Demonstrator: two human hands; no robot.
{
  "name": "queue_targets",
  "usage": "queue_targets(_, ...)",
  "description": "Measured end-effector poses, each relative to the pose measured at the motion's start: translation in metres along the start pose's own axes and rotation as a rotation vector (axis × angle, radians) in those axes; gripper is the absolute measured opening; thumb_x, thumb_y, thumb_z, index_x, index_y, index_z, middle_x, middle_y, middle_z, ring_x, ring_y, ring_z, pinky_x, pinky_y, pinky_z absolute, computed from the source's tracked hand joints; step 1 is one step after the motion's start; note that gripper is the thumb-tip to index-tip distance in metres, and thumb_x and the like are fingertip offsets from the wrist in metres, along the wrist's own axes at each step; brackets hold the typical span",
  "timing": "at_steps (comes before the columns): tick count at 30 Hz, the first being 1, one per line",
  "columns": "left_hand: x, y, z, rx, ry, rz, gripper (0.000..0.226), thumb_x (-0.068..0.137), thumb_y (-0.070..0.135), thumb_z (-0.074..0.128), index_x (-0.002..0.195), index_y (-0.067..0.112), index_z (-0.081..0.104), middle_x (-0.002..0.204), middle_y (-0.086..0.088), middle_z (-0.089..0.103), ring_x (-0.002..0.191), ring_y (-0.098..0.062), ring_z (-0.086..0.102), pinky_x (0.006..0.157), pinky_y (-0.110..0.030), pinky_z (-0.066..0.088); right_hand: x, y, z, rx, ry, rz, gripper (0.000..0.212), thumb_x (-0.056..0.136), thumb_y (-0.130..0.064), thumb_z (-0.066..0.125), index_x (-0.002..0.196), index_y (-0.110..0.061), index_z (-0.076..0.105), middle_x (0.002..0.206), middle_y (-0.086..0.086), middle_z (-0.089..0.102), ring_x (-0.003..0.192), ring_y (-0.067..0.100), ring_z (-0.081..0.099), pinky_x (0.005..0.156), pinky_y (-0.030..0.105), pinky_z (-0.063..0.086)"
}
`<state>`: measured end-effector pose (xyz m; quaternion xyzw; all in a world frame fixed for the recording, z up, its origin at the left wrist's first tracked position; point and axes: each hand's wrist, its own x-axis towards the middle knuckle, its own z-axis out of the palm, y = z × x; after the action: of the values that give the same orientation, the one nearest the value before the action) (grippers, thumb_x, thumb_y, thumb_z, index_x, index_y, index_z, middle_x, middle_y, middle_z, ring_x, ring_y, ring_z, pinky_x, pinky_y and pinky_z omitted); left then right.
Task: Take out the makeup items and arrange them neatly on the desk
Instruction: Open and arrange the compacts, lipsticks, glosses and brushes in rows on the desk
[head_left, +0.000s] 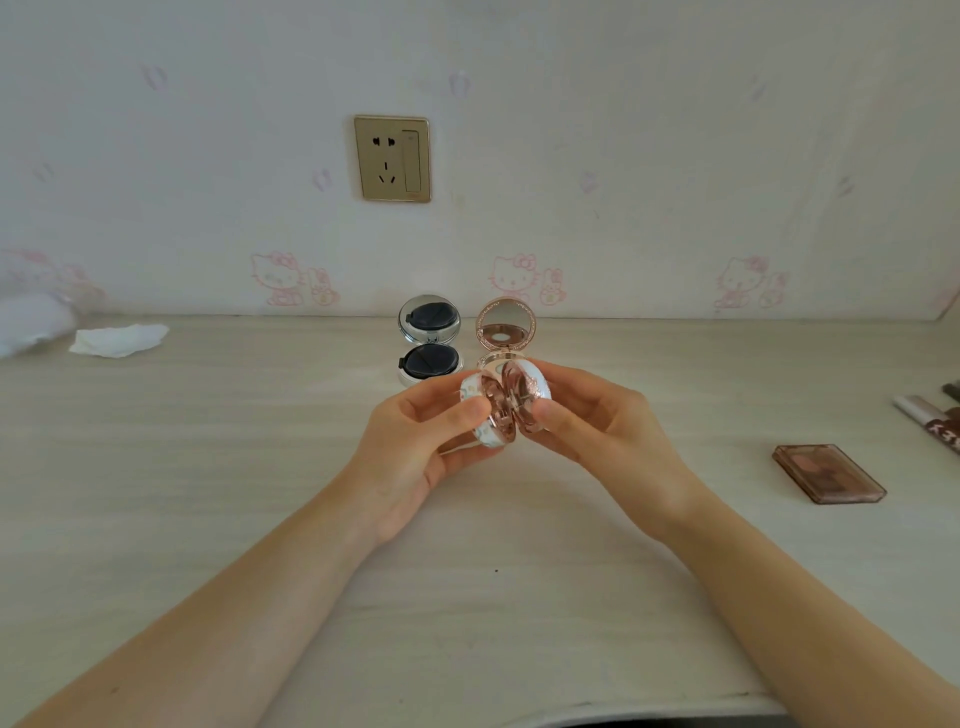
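Note:
Above the desk's middle I hold a round white patterned compact (506, 402) with rose-gold inner faces, its two halves partly apart. My left hand (423, 441) grips the left half and my right hand (597, 415) grips the right half. Behind it, against the wall, a silver compact (429, 338) with a dark puff stands open, and a rose-gold compact (505, 327) stands open with its mirror upright. A brown eyeshadow palette (828, 473) lies flat to the right.
A crumpled white tissue (119, 340) and a white bundle (31, 322) lie at the far left of the pale wooden desk (208, 467). Slim tubes (930, 421) poke in at the right edge. A gold wall socket (392, 158) sits above.

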<state>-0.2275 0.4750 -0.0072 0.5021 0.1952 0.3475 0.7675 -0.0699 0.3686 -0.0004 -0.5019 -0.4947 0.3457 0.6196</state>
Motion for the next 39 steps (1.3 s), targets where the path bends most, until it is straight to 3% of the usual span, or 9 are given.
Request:
queue_targets(6, 0.000, -0.005, 0.000, 0.061, -0.018, 0.024, 0.045, 0.067, 0.012, 0.082, 0.109, 0.008, 0.066, 0.108, -0.014, 0.071, 0.097, -0.031, 0.069, 0.076, -0.035, 0.057, 0.003, 0.002, -0.001, 0.102, 0.076, 0.030, 0.027, 0.098, -0.015, 0.050, 0.121, -0.013, 0.064, 0.117, 0.007, 0.069, 0.110, 0.024, 0.065, 0.091, 0.034, 0.054)
queue_targets(11, -0.001, -0.011, 0.001, 0.531, -0.025, 0.202, 0.048, 0.061, 0.016, 0.088, 0.103, 0.022, 0.067, 0.103, 0.006, 0.074, 0.099, -0.011, 0.069, 0.082, -0.021, 0.053, 0.006, 0.005, -0.003, 0.063, 0.157, 0.035, 0.024, 0.099, -0.016, 0.048, 0.112, -0.018, 0.069, 0.108, 0.004, 0.073, 0.103, 0.020, 0.068, 0.089, 0.032, 0.056)
queue_targets(14, -0.003, -0.016, 0.003, 0.839, -0.041, 0.314, 0.052, 0.060, 0.029, 0.090, 0.105, 0.031, 0.065, 0.104, 0.020, 0.070, 0.104, 0.002, 0.063, 0.092, -0.023, 0.048, 0.005, 0.006, -0.003, -0.002, 0.154, 0.013, 0.027, 0.099, -0.011, 0.046, 0.111, -0.019, 0.068, 0.108, 0.001, 0.072, 0.102, 0.016, 0.068, 0.088, 0.028, 0.055)
queue_targets(16, -0.006, -0.018, 0.003, 1.038, -0.047, 0.372, 0.053, 0.062, 0.037, 0.088, 0.109, 0.034, 0.063, 0.107, 0.022, 0.067, 0.108, 0.006, 0.058, 0.096, -0.022, 0.044, 0.005, 0.006, -0.003, -0.045, 0.158, 0.010, 0.027, 0.099, -0.010, 0.045, 0.108, -0.021, 0.069, 0.106, 0.000, 0.073, 0.099, 0.014, 0.069, 0.086, 0.026, 0.056)
queue_targets(20, -0.009, -0.019, 0.005, 1.248, -0.037, 0.435, 0.056, 0.063, 0.051, 0.080, 0.114, 0.038, 0.060, 0.107, 0.027, 0.058, 0.110, 0.009, 0.049, 0.091, -0.005, 0.035, 0.009, 0.008, -0.008, -0.121, 0.177, 0.033, 0.026, 0.100, -0.011, 0.044, 0.107, -0.020, 0.068, 0.103, 0.001, 0.072, 0.094, 0.013, 0.069, 0.082, 0.025, 0.056)
queue_targets(24, -0.005, -0.020, 0.014, 1.333, -0.033, 0.455, 0.054, 0.067, 0.061, 0.072, 0.115, 0.040, 0.058, 0.105, 0.028, 0.055, 0.112, 0.009, 0.044, 0.089, -0.013, 0.039, 0.018, 0.006, -0.016, -0.201, 0.176, 0.062, 0.029, 0.099, -0.010, 0.044, 0.102, -0.025, 0.070, 0.100, -0.003, 0.073, 0.096, 0.012, 0.068, 0.086, 0.028, 0.057)
queue_targets(30, 0.011, -0.019, 0.030, 1.447, -0.110, 0.492, 0.050, 0.074, 0.066, 0.056, 0.112, 0.033, 0.059, 0.105, 0.013, 0.062, 0.109, -0.002, 0.043, 0.088, -0.027, 0.043, 0.035, -0.009, -0.031, -0.451, 0.143, 0.040, 0.029, 0.097, -0.016, 0.049, 0.093, -0.036, 0.068, 0.099, -0.008, 0.072, 0.101, 0.013, 0.066, 0.095, 0.040, 0.051)
queue_targets(35, 0.033, -0.020, 0.046, 1.546, -0.190, 0.489, 0.048, 0.083, 0.062, 0.056, 0.119, 0.031, 0.055, 0.110, 0.009, 0.063, 0.113, -0.008, 0.042, 0.088, -0.033, 0.044, 0.047, -0.018, -0.055, -0.503, 0.117, 0.144, 0.024, 0.098, -0.014, 0.048, 0.108, -0.014, 0.070, 0.103, 0.001, 0.070, 0.100, 0.017, 0.066, 0.087, 0.035, 0.057)
queue_targets(39, 0.052, -0.026, 0.060, 1.598, -0.178, 0.505, 0.045, 0.085, 0.063, 0.051, 0.117, 0.030, 0.054, 0.106, 0.009, 0.062, 0.112, -0.011, 0.042, 0.086, -0.036, 0.046, 0.059, -0.022, -0.074, -0.516, 0.128, 0.164, 0.024, 0.098, -0.014, 0.048, 0.111, -0.012, 0.069, 0.105, 0.004, 0.070, 0.100, 0.017, 0.066, 0.087, 0.035, 0.057)
